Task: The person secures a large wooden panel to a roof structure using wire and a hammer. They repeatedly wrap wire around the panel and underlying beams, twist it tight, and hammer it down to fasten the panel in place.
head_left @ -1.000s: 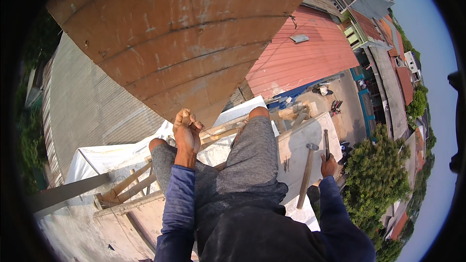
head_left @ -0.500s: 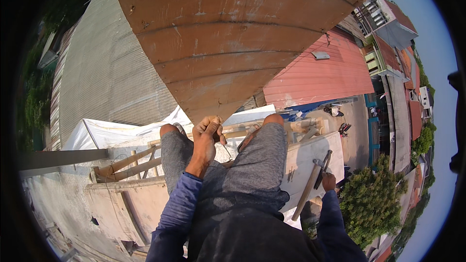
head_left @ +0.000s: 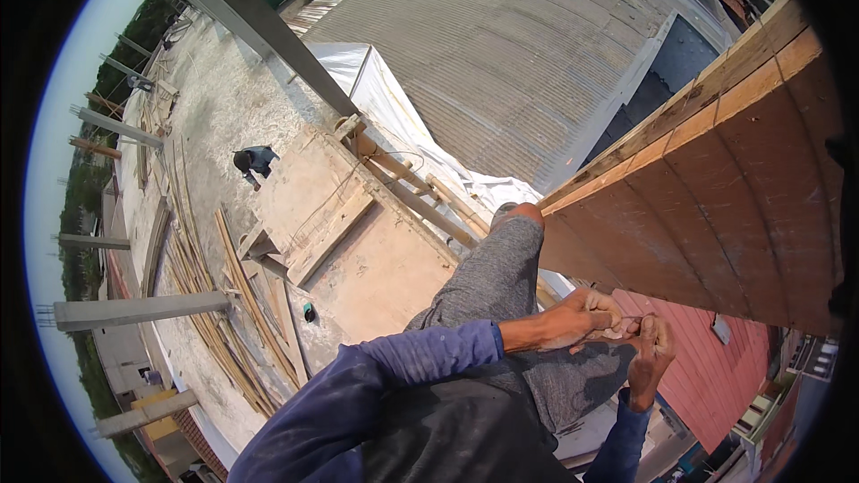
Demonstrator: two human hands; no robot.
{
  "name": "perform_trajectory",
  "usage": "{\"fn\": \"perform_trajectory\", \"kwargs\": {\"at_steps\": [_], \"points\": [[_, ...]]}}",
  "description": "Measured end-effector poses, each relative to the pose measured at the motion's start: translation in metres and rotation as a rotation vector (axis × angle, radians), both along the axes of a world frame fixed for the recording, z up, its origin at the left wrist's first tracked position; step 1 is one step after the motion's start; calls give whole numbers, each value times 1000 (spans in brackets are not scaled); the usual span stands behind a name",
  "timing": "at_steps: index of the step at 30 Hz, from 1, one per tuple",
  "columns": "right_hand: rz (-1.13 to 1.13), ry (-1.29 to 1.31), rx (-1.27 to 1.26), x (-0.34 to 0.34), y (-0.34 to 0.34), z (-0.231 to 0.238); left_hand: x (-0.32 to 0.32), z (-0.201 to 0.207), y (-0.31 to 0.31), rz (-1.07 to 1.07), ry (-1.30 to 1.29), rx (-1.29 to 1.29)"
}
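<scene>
1. Left hand curled tight, thumb and fingertips pinching a thin dark piece, too small to name!
2. Right hand right up close, fingers bent and nearly closed, pinching the other end.
3. That piece bridges the gap between the fingertips, above the grey shorts and near the big brown panel.
4. Off left, another person stoops beside a pale board.
</scene>
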State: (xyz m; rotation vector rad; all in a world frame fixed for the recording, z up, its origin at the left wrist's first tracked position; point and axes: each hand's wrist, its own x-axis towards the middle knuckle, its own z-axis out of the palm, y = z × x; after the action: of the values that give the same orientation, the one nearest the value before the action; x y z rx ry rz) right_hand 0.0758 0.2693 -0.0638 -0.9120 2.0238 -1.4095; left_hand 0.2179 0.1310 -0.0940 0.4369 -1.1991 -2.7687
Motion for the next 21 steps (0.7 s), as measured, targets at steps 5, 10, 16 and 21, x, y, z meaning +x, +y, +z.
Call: {"fn": "perform_trajectory", "kwargs": {"at_steps": [5, 10, 16, 21], "points": [[228, -450, 83, 16, -15, 18, 40, -1, -46, -60, 119, -363], [386, -750, 469, 20, -23, 40, 65, -8, -78, -148, 190, -1081], [-2, -512, -216, 37, -64, 29, 56, 8, -72, 10, 146, -82], [-105, -142, -324, 59, -101, 19, 61, 22, -65, 1, 90, 237]]}}
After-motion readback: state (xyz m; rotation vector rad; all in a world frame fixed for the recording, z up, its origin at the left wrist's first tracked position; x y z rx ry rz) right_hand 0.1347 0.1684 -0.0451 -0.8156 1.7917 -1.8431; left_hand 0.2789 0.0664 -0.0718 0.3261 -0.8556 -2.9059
